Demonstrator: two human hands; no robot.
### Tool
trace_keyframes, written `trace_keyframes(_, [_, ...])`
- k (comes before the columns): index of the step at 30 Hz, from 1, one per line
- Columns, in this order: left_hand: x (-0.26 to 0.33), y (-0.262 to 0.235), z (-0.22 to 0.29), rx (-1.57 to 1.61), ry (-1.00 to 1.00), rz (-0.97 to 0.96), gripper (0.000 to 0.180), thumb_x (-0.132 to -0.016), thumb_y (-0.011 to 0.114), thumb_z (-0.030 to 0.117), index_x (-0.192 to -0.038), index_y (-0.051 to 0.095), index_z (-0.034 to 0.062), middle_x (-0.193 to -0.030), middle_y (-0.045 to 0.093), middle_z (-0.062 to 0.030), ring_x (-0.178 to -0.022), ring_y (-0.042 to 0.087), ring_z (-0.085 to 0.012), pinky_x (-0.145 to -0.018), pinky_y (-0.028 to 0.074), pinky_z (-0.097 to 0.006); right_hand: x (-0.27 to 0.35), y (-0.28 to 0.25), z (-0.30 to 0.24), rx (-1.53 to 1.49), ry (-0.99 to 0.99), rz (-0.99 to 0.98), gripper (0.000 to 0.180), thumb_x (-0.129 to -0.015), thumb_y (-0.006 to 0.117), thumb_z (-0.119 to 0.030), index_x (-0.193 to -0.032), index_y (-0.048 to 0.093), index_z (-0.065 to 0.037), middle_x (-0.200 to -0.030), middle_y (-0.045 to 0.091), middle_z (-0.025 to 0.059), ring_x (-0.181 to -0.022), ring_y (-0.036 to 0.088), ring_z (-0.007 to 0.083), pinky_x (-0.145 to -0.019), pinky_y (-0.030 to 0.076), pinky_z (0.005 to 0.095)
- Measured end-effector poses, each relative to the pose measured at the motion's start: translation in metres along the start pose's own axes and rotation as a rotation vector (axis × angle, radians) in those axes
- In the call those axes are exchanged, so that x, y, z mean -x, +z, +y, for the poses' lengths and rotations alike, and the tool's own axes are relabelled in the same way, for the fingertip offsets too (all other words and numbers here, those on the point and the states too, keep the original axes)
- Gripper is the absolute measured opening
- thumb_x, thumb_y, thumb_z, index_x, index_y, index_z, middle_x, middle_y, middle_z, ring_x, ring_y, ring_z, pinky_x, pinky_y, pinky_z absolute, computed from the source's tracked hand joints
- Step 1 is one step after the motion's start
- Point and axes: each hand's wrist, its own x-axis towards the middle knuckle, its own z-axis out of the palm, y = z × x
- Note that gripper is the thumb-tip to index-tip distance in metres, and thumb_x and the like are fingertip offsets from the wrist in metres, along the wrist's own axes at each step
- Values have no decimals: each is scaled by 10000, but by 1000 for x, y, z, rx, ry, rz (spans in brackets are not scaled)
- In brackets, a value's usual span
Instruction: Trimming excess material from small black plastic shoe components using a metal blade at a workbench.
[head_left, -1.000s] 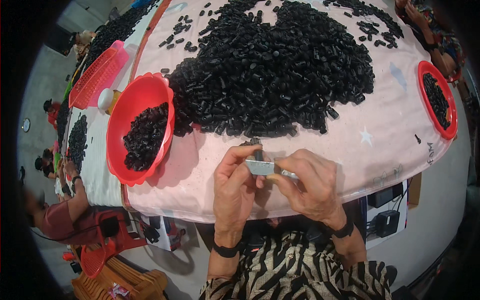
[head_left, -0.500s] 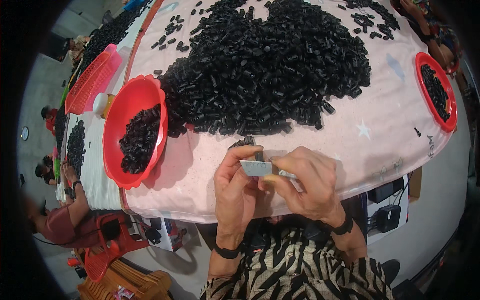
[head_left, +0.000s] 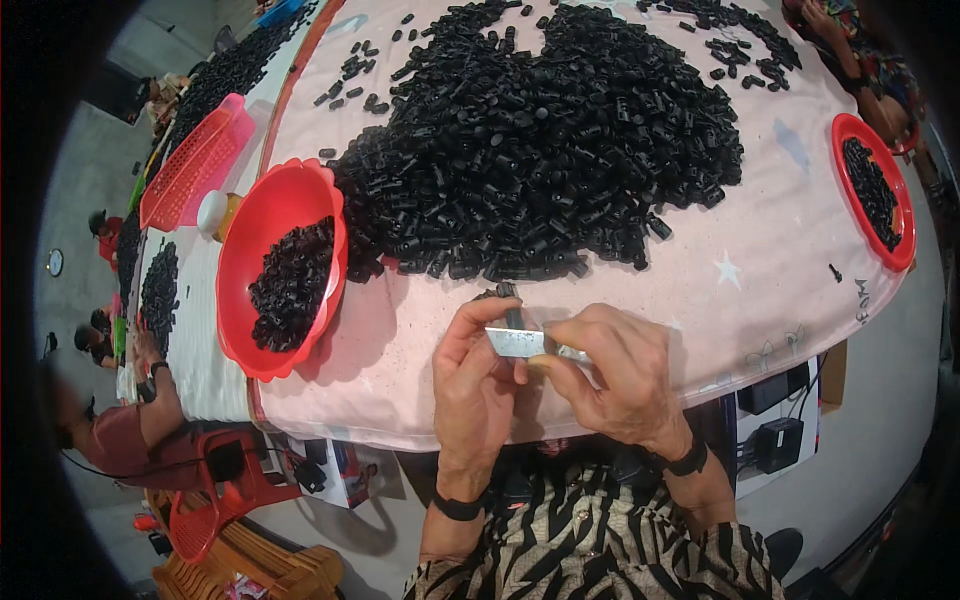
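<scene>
Above the near edge of the cloth, my left hand point(head_left: 470, 385) pinches a small black cylindrical part point(head_left: 513, 316) between thumb and fingers. My right hand point(head_left: 625, 375) is closed on a flat silver blade point(head_left: 515, 343) with a slanted end. The blade lies across the lower end of the black part; whether it cuts in cannot be seen. Just beyond my left fingertips are a few dark pieces, partly hidden. A large heap of similar black parts point(head_left: 560, 150) spreads out beyond both hands.
A scalloped red bowl point(head_left: 235, 285) of small black pieces stands to the left, by a pink basket point(head_left: 200, 150) and a white-lidded jar point(head_left: 213, 212). A red tray point(head_left: 905, 200) with black parts lies far right. Other people sit left and upper right.
The view has shifted slightly, so the bowl and heap appear a little further right and lower. The blade has tilted and catches more light. Both hands keep their hold.
</scene>
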Motion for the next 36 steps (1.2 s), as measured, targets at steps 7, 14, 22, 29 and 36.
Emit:
trace_keyframes(7, [0, -2, -2, 1, 44, -18, 278, -901, 484, 19, -1165, 550, -38, -893, 614, -65, -702, 543, -96, -635, 447, -215, 1, 2, 1, -9, -8, -6, 247, -733, 777, -119, -889, 611, -25, -717, 604, 88, -551, 595, 207, -470, 465, 315])
trace_keyframes(14, [1, -2, -2, -9, 40, -1, 255, -914, 517, 40, -1157, 559, -26, -911, 617, -67, -714, 544, -98, -645, 456, -223, 2, 4, 2, 14, -23, -3, 254, -743, 773, -126, -902, 605, -20, -700, 589, 84, -541, 582, 199, -458, 453, 316])
trace_keyframes(22, [1, 4, -5, -57, 54, 46, 234, -922, 527, 38, -1145, 565, -22, -903, 620, -63, -712, 552, -102, -641, 466, -227, 1, 6, 5, 14, -26, 27, 225, -763, 761, -115, -889, 601, -19, -684, 577, 78, -528, 573, 195, -456, 444, 319])
trace_keyframes(29, [2, 12, -2, -56, 34, 0, 233, -945, 528, 62, -1159, 569, -20, -913, 614, -66, -686, 543, -103, -617, 449, -216, 1, 1, 5, -94, -63, 150, 227, -755, 736, -30, -934, 603, 10, -695, 602, 95, -550, 599, 202, -468, 456, 304])
trace_keyframes(36, [5, 4, 0, -45, 1, 3, 203, -931, 572, 69, -1109, 605, -23, -872, 623, -65, -658, 540, -93, -591, 440, -213, 4, -4, 1, -134, 102, 212, 228, -760, 717, 19, -957, 603, 26, -719, 618, 108, -570, 601, 174, -447, 458, 267])
